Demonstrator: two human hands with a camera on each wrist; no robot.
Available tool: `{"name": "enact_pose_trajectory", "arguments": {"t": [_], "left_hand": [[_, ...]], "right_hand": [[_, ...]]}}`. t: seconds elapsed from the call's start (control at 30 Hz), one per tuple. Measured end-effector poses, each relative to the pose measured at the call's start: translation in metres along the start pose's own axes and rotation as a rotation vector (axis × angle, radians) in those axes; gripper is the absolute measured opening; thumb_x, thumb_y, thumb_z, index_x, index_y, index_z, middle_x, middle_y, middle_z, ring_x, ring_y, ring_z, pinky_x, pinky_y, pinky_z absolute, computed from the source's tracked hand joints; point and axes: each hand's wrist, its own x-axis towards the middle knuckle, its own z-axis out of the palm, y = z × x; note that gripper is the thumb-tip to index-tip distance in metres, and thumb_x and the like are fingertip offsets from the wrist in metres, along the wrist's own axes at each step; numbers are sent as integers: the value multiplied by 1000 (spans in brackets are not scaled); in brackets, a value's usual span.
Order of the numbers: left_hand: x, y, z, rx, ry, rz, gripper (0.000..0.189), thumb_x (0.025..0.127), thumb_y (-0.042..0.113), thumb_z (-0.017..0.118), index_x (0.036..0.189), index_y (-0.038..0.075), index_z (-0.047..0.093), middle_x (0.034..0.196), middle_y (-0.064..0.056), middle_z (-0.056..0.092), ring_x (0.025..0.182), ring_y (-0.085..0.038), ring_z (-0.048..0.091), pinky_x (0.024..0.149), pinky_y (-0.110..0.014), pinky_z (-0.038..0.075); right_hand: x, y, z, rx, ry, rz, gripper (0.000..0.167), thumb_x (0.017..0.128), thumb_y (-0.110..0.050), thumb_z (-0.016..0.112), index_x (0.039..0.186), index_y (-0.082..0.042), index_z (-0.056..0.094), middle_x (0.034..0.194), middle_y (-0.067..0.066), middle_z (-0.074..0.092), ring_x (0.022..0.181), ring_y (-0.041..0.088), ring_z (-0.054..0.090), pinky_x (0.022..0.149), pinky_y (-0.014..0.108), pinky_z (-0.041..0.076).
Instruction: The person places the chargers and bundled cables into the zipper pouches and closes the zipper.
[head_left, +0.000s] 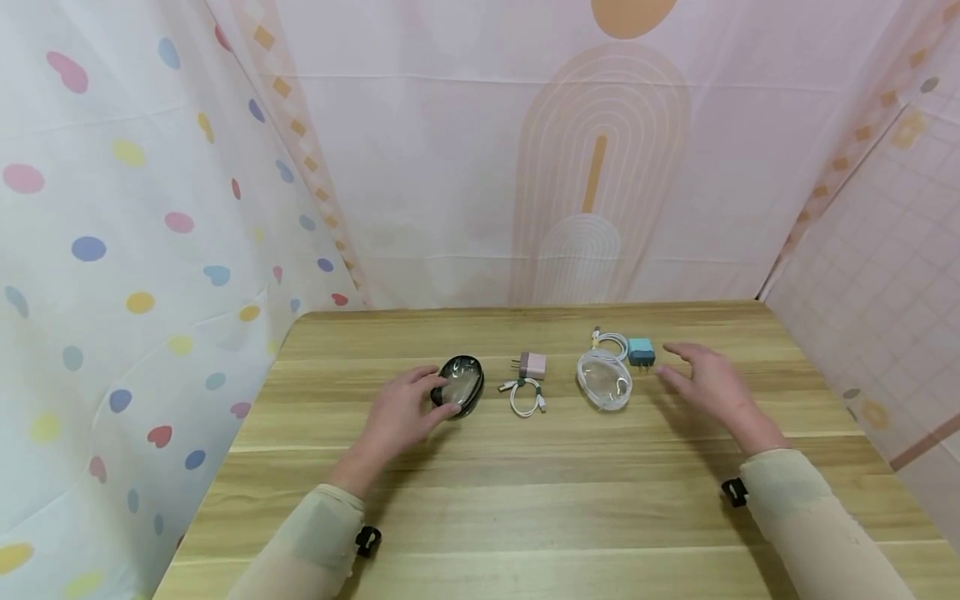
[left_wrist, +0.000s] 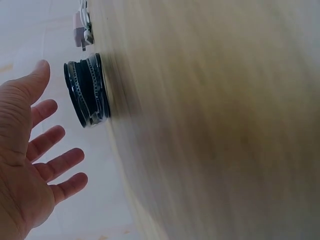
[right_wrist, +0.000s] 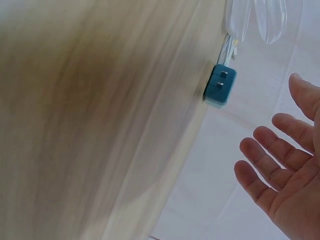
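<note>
The left hand and right hand are well apart over the bench, fingers spread loosely, neither one gripping anything. Seen from above, the left's fingertips cross the edge of the black round case, yet at the wrist a gap shows, so I see no hold there. The right hangs just beside the teal charger, apart from it. Between the hands lie a pink charger, a coiled white cable just in front of it, and a clear round case with a second cable close behind. The black case looks smooth and rounded, so a pinch on the rim alone could let it skid towards the pink charger. Over on the right, fingers closing low round the teal charger might snag the cable beside it and drag the clear case along
</note>
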Motion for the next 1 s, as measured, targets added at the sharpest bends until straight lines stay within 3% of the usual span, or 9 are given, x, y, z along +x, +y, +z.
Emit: {"name": "enact_pose_trajectory", "arguments": {"t": [0.3, 0.6, 1.0], "left_hand": [[3, 3, 5, 36, 13, -11, 59, 92, 50, 82, 134, 10, 74, 152, -18, 63, 140, -42, 60, 115, -66, 47], [5, 8, 7, 24, 24, -14, 58, 91, 48, 83, 134, 10, 73, 152, -19, 63, 139, -44, 61, 116, -65, 47], [6, 15, 10, 67, -15, -42, 61, 93, 51, 81, 137, 10, 72, 155, -16, 60, 142, -42, 59, 118, -64, 46]], "right_hand": [[2, -16, 2, 6, 12, -15, 59, 106, -36, 68, 149, 2, 57, 150, 33, 58, 139, 56, 54, 116, 70, 44], [8, -36, 8, -19, 72, -102, 53, 102, -32, 73, 143, 1, 64, 144, 30, 64, 135, 54, 59, 114, 68, 47], [10, -64, 19, -64, 88, -215, 48, 101, -29, 75, 140, -1, 68, 139, 28, 68, 132, 50, 63, 112, 64, 51]]}}
